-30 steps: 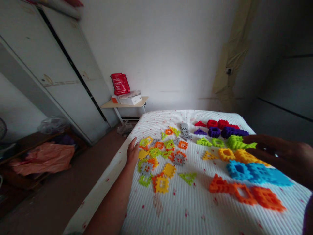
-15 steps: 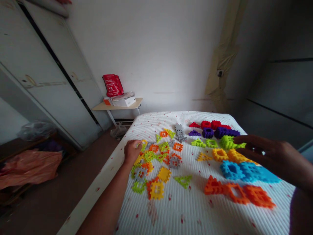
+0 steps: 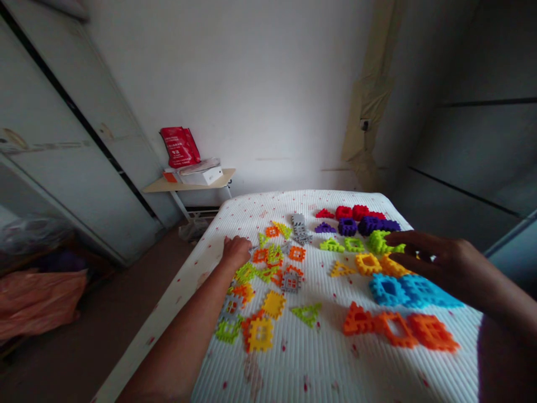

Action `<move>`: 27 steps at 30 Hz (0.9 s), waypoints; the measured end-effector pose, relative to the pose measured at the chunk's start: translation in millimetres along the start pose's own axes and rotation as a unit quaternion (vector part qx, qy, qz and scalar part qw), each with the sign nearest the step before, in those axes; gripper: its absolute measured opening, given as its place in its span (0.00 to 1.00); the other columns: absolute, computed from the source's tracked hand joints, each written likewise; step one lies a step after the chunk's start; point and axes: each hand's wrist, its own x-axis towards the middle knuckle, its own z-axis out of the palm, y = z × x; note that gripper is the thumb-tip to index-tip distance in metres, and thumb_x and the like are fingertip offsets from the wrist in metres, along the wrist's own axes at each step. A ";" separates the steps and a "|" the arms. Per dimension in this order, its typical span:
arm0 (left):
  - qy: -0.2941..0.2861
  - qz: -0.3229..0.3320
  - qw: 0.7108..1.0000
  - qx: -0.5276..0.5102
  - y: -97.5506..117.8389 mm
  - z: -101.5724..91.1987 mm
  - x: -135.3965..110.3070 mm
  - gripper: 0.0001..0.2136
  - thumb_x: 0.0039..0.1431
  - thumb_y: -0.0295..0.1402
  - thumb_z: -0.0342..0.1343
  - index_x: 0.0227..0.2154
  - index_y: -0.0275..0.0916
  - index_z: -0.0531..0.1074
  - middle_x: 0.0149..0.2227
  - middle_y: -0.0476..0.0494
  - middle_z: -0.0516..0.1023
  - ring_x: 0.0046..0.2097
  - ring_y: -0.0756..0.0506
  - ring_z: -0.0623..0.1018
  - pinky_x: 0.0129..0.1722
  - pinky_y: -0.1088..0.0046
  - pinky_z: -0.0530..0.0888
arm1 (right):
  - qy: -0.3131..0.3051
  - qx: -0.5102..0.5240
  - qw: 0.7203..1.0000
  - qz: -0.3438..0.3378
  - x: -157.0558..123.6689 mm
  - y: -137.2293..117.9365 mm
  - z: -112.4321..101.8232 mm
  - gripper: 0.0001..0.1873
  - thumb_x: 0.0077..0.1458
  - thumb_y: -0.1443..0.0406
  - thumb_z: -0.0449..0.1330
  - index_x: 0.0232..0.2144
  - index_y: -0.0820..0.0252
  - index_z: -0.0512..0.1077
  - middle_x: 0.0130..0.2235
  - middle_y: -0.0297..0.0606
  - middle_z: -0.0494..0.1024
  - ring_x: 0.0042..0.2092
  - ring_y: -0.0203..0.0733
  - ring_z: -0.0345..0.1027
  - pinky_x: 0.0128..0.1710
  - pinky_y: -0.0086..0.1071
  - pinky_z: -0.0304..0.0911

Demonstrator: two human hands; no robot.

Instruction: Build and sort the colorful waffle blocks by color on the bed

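My left hand (image 3: 237, 250) is curled at the left edge of a loose heap of notched plastic building-block pieces; a sliver of grey shows at its fingertips, and what they hold is hidden. Around it lie green pieces (image 3: 245, 273), an orange square (image 3: 260, 256) and a grey window piece (image 3: 291, 281). On the right, my right hand (image 3: 438, 263) reaches in over the sorted rows. Its thumb and fingers close around the right end of the green block pieces (image 3: 378, 242). Yellow pieces (image 3: 368, 263) lie just below that hand.
Sorted rows also include red (image 3: 344, 212), purple (image 3: 347, 226), blue (image 3: 386, 288) and orange pieces (image 3: 396, 329). Grey pieces (image 3: 298, 224) form a column mid-bed. A green triangle (image 3: 308, 313) lies apart. Behind the white bed cover (image 3: 327, 369) stands a small table (image 3: 188, 187) with boxes.
The view has turned slightly right, so everything appears shifted left. My left hand has moved a little towards the grey pieces and curled more. My right hand stays at the green row.
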 end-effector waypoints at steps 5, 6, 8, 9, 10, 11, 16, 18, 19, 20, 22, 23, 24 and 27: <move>0.027 -0.022 0.995 -0.091 1.3 -2.4 -2.3 0.05 0.42 0.27 0.56 0.19 0.42 0.76 0.30 0.39 0.78 0.46 0.36 0.72 0.53 0.55 0.59 | 0.011 0.000 1.000 -0.005 -0.5 -0.3 -1.8 0.26 0.52 0.48 0.55 0.43 0.61 0.75 0.33 0.44 0.80 0.22 0.37 0.69 0.21 0.27 0.63; 0.034 -0.025 0.992 -0.120 1.5 -3.8 -2.6 0.05 0.42 0.28 0.56 0.20 0.42 0.76 0.30 0.40 0.78 0.46 0.37 0.72 0.53 0.57 0.60 | 0.010 -0.003 1.000 -0.004 -0.5 0.3 -2.3 0.26 0.53 0.48 0.55 0.43 0.61 0.74 0.33 0.44 0.80 0.22 0.37 0.69 0.21 0.27 0.63; 0.044 -0.033 0.980 -0.189 2.8 -6.6 -3.1 0.05 0.43 0.31 0.56 0.22 0.42 0.77 0.31 0.42 0.78 0.45 0.38 0.73 0.49 0.62 0.64 | 0.005 -0.010 1.000 -0.005 0.1 1.4 -2.6 0.25 0.53 0.49 0.55 0.43 0.60 0.74 0.33 0.42 0.80 0.23 0.36 0.69 0.22 0.26 0.62; 0.045 -0.039 0.972 -0.228 4.3 -7.8 -3.5 0.06 0.43 0.33 0.56 0.23 0.41 0.77 0.31 0.43 0.78 0.43 0.40 0.74 0.46 0.64 0.66 | 0.000 -0.014 1.000 -0.005 0.8 1.6 -2.1 0.24 0.54 0.49 0.55 0.43 0.60 0.74 0.33 0.42 0.80 0.23 0.36 0.68 0.22 0.26 0.62; 0.045 -0.046 0.961 -0.268 6.5 -8.6 -4.4 0.08 0.44 0.35 0.56 0.25 0.39 0.78 0.31 0.43 0.78 0.40 0.41 0.75 0.43 0.65 0.68 | -0.007 -0.019 1.000 -0.005 1.9 1.3 -1.0 0.23 0.54 0.49 0.55 0.43 0.60 0.74 0.33 0.41 0.80 0.22 0.35 0.68 0.23 0.26 0.62; 0.042 -0.055 0.949 -0.309 9.3 -9.0 -5.8 0.11 0.44 0.38 0.56 0.28 0.38 0.78 0.30 0.44 0.78 0.37 0.42 0.76 0.40 0.67 0.69 | -0.013 -0.022 1.000 -0.004 3.2 0.6 0.7 0.23 0.54 0.50 0.55 0.43 0.60 0.74 0.32 0.41 0.79 0.22 0.35 0.67 0.23 0.27 0.62; 0.028 -0.089 0.868 -0.488 31.4 -6.8 -20.6 0.22 0.37 0.44 0.60 0.34 0.34 0.75 0.29 0.42 0.78 0.31 0.45 0.75 0.32 0.69 0.69 | -0.036 -0.001 0.999 -0.013 11.1 -7.3 17.7 0.19 0.53 0.53 0.57 0.41 0.59 0.74 0.28 0.39 0.78 0.23 0.36 0.67 0.22 0.28 0.62; 0.022 -0.095 0.835 -0.541 42.4 -6.3 -28.2 0.22 0.33 0.42 0.61 0.33 0.34 0.74 0.29 0.43 0.77 0.31 0.46 0.74 0.32 0.70 0.69 | -0.049 0.013 0.998 -0.023 13.5 -12.0 26.0 0.17 0.53 0.55 0.57 0.41 0.58 0.74 0.28 0.38 0.77 0.24 0.36 0.68 0.23 0.27 0.62; 0.016 -0.096 0.821 -0.563 47.9 -6.5 -31.9 0.21 0.32 0.40 0.62 0.33 0.34 0.73 0.28 0.43 0.77 0.30 0.47 0.74 0.32 0.71 0.69 | -0.057 0.016 0.998 -0.028 14.5 -14.7 29.9 0.16 0.53 0.56 0.57 0.41 0.58 0.74 0.28 0.37 0.77 0.25 0.36 0.68 0.23 0.27 0.63; 0.008 -0.097 0.807 -0.582 53.1 -6.9 -35.4 0.20 0.32 0.39 0.62 0.32 0.34 0.73 0.27 0.44 0.76 0.30 0.47 0.74 0.31 0.71 0.69 | -0.064 0.018 0.997 -0.035 15.3 -17.7 33.6 0.15 0.54 0.57 0.56 0.40 0.57 0.74 0.28 0.37 0.77 0.25 0.36 0.68 0.24 0.27 0.63; -0.010 -0.097 0.786 -0.611 62.3 -8.1 -41.5 0.19 0.31 0.38 0.63 0.30 0.34 0.72 0.26 0.45 0.75 0.28 0.48 0.73 0.30 0.72 0.68 | -0.076 0.022 0.996 -0.048 17.0 -23.7 41.0 0.13 0.54 0.60 0.56 0.40 0.57 0.74 0.29 0.36 0.78 0.26 0.35 0.69 0.26 0.27 0.63; -0.017 -0.097 0.777 -0.622 65.9 -8.7 -44.1 0.18 0.31 0.37 0.64 0.29 0.34 0.72 0.26 0.45 0.75 0.28 0.49 0.72 0.29 0.73 0.67 | -0.080 0.025 0.995 -0.052 17.8 -26.4 44.9 0.12 0.54 0.62 0.56 0.40 0.57 0.74 0.30 0.36 0.78 0.27 0.35 0.70 0.26 0.27 0.63; -0.022 -0.099 0.770 -0.630 69.0 -9.1 -46.4 0.18 0.30 0.36 0.64 0.29 0.34 0.72 0.25 0.46 0.75 0.28 0.49 0.72 0.28 0.73 0.67 | -0.082 0.029 0.995 -0.056 18.8 -28.6 49.2 0.12 0.54 0.63 0.56 0.40 0.57 0.74 0.30 0.36 0.78 0.27 0.35 0.70 0.27 0.27 0.63; -0.030 -0.101 0.754 -0.648 74.8 -8.9 -52.0 0.19 0.30 0.35 0.65 0.31 0.34 0.72 0.25 0.48 0.74 0.27 0.51 0.71 0.28 0.75 0.66 | -0.080 0.048 0.993 -0.068 22.3 -32.4 64.7 0.11 0.54 0.65 0.55 0.39 0.58 0.74 0.31 0.37 0.78 0.27 0.34 0.69 0.28 0.27 0.62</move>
